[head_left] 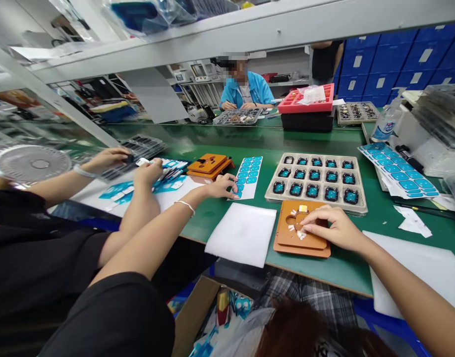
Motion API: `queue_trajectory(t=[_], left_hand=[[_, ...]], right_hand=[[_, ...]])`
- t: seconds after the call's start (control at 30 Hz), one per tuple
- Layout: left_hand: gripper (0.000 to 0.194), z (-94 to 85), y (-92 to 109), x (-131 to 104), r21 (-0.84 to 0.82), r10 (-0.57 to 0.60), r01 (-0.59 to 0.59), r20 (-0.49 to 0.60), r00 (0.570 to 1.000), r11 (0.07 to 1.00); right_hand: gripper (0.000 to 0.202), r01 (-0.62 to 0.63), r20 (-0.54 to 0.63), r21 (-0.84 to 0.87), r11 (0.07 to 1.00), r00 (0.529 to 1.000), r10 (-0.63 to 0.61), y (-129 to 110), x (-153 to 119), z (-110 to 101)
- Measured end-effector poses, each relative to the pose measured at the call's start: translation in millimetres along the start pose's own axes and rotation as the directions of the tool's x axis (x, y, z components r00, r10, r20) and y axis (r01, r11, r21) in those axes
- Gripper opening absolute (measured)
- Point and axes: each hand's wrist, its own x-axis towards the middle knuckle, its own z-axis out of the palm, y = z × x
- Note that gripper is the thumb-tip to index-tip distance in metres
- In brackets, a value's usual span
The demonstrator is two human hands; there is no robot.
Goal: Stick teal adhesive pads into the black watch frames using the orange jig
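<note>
My left hand (224, 187) reaches to the lower left corner of a white sheet of blue stickers (252, 173), its thumb and fingers bent close together there; whether a sticker is between them is too small to tell. My right hand (329, 225) rests over an orange fixture block (287, 242), fingertips near the middle recess, and what they may hold is hidden. Small white pieces and a yellow square lie on the block. Behind it stands a beige tray (363, 196) with rows of black frames, most with blue centres. A white foam sheet (242, 233) lies between my hands.
At the left, a co-worker's hands (149, 173) work over blue and white stickers beside another orange fixture (208, 166). More sticker sheets (398, 171) and a bottle (386, 121) are at the right. A person in blue (262, 89) sits opposite. A shelf beam (279, 32) crosses above.
</note>
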Motion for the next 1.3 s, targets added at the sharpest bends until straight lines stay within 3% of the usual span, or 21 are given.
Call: queue_trajectory(t=[0.23, 0.47, 0.7, 1.3], left_hand=[[0.050, -1.4, 3.0, -3.6, 0.018, -0.019, 0.019, -0.002, 1.000, 1.000], [0.038, -8.4, 12.0, -4.4, 0.045, -0.028, 0.025, 0.068, 0.997, 0.999], [0.038, -10.0, 20.0, -9.9, 0.118, -0.048, 0.039, 0.077, 0.996, 0.992], [0.035, -10.6, 16.8, -9.4, 0.097, -0.006, -0.004, 0.110, 0.994, 0.995]], right_hand=[[0.015, -0.027, 0.021, 0.016, 0.999, 0.999, 0.027, 0.2, 0.2, -0.3], [0.016, -0.045, 0.029, 0.022, 0.999, 0.999, 0.044, 1.1, 0.8, -0.7], [0.016, -0.047, 0.028, 0.066, 0.997, 0.999, 0.045, 0.5, 0.6, -1.1], [0.019, -0.053, 0.052, 0.029, 0.998, 0.997, 0.051, 0.2, 1.4, -2.3]])
